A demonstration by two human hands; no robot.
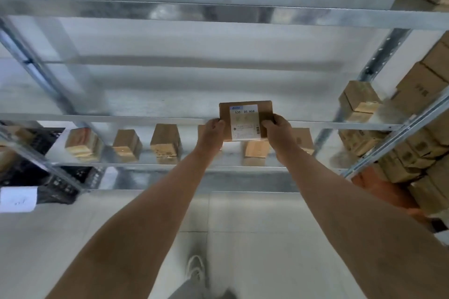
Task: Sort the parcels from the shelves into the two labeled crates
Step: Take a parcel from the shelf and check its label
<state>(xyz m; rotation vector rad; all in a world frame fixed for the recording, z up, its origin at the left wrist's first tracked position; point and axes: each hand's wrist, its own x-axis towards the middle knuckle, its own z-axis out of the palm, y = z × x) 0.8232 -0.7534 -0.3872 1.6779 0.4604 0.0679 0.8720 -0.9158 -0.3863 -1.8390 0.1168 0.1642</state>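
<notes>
A small brown cardboard parcel (pixel 245 120) with a white shipping label facing me is held up in front of the metal shelving. My left hand (pixel 211 132) grips its left edge and my right hand (pixel 279 131) grips its right edge, thumbs on the front. Behind it, a row of several brown parcels (pixel 165 141) stands on the lower shelf (pixel 145 167). A black crate (pixel 56 182) with a white paper label (pixel 18 199) sits at the lower left, partly hidden by a shelf post.
The galvanised rack's upper shelves (pixel 218 13) span the view above. A second rack at the right holds many stacked cardboard boxes (pixel 418 143), with something orange (pixel 379 187) below. The pale tiled floor (pixel 255 238) and my shoe (pixel 196 269) are beneath my arms.
</notes>
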